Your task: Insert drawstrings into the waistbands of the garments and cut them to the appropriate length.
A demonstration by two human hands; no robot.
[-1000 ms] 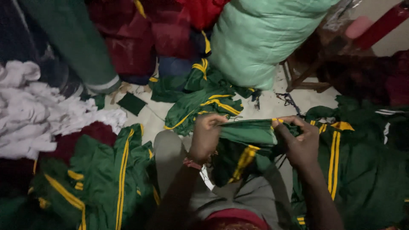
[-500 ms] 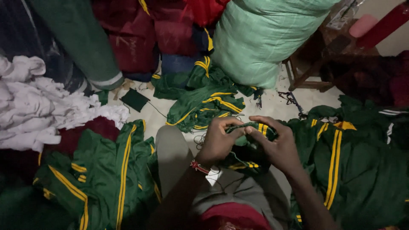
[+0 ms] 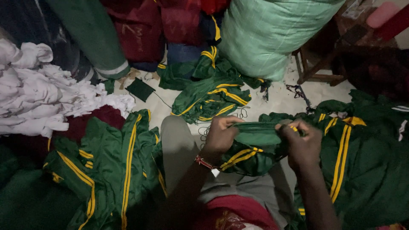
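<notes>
A pale floor (image 3: 281, 100) shows in the middle of a dim room crowded with cloth. At the top a large light-green sack (image 3: 272, 34) leans beside a wooden stool (image 3: 317, 70), with dark red and blue bundles (image 3: 170, 25) to its left. A heap of white cloth (image 3: 47, 98) lies at the left edge.

The person sits with a grey-trousered leg (image 3: 179, 149) stretched forward. The left hand (image 3: 221, 134) and the right hand (image 3: 300, 142) both grip a green garment with yellow stripes (image 3: 255, 147) held over the lap, just above the knees. The fingers of each hand are curled tight, pinching the garment's upper edge so it stretches between the 2 hands. A red band with a small white tag (image 3: 206, 164) sits on the left wrist.

More green striped garments lie around: a pile (image 3: 106, 170) to the left of the leg, a spread (image 3: 358, 162) on the right touching the right forearm, and a crumpled heap (image 3: 213, 96) on the floor ahead. A small dark green patch (image 3: 140, 88) lies near the white cloth.
</notes>
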